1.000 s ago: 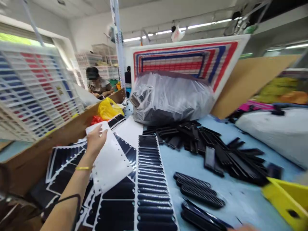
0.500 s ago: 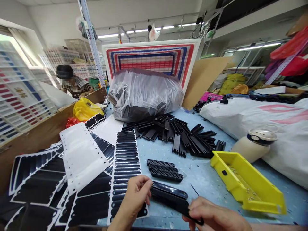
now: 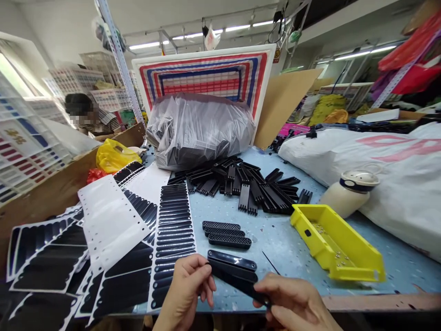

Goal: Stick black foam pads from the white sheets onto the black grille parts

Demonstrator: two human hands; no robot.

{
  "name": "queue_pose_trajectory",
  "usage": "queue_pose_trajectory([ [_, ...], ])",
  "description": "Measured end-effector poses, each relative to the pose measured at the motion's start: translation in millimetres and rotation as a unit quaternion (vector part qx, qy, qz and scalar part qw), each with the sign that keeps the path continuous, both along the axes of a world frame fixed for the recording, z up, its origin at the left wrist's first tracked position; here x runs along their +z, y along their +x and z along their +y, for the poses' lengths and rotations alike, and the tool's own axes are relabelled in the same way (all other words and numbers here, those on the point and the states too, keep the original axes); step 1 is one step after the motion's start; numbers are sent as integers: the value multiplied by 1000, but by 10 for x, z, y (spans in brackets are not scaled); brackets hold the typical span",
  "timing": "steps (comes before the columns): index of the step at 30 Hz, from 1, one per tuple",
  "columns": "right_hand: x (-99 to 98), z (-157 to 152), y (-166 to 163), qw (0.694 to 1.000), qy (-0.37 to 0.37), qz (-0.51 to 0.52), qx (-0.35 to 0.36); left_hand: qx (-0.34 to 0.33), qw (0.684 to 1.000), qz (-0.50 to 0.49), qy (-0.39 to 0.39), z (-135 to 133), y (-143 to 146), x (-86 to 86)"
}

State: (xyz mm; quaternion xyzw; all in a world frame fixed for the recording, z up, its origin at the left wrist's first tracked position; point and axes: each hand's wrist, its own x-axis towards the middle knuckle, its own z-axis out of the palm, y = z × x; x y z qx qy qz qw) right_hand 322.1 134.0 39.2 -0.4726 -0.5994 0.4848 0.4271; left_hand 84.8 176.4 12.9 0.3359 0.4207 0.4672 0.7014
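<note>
Black strip [image 3: 234, 281] slants between the hands, just above the surface [image 3: 213, 209]. Right hand [image 3: 291, 299] pinches its near end; left hand [image 3: 189, 287] narrow, fingertips at the other end, firm grip or not, cannot tell. A second ago left hand was on the white sheet [image 3: 112, 225]; that now lies released on the pile. Handling seems moved from sheets to single piece. Three textured pieces [image 3: 230, 242] beyond; yellow bin [image 3: 319, 250] to right.
</note>
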Motion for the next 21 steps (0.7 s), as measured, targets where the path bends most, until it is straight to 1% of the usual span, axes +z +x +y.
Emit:
queue_pose_trajectory([
  [1, -46, 15, 44, 999, -15, -5, -42, 22, 1000, -3, 0, 14, -12, -26],
  [2, -80, 42, 94, 996, -11, -23, -86, 45, 999, -7, -1, 32, -24, -46],
  [3, -99, 80, 142, 991, 14, -54, -123, 65, 998, -10, -2, 51, -34, -59],
  [5, -85, 174, 202, 971, 121, -138, -155, 86, 996, -14, -5, 87, -39, -57],
  [6, -57, 222, 202, 953, 192, -176, -154, 88, 996, -15, -8, 101, -31, -43],
  [8, 14, 302, 136, 907, 328, -229, -135, 83, 996, -17, -14, 113, 5, 4],
  [9, 47, 333, 79, 883, 379, -248, -122, 81, 996, -18, -17, 113, 30, 33],
  [11, 88, 377, -45, 849, 438, -284, -84, 78, 996, -21, -20, 105, 80, 91],
  [13, 92, 408, -139, 835, 449, -314, -46, 76, 997, -24, -22, 97, 117, 137],
  [16, 45, 435, -185, 827, 447, -342, -8, 71, 997, -30, -26, 94, 141, 171],
  [21, -15, 434, -182, 830, 432, -352, -4, 63, 997, -28, -24, 122, 159, 158],
])
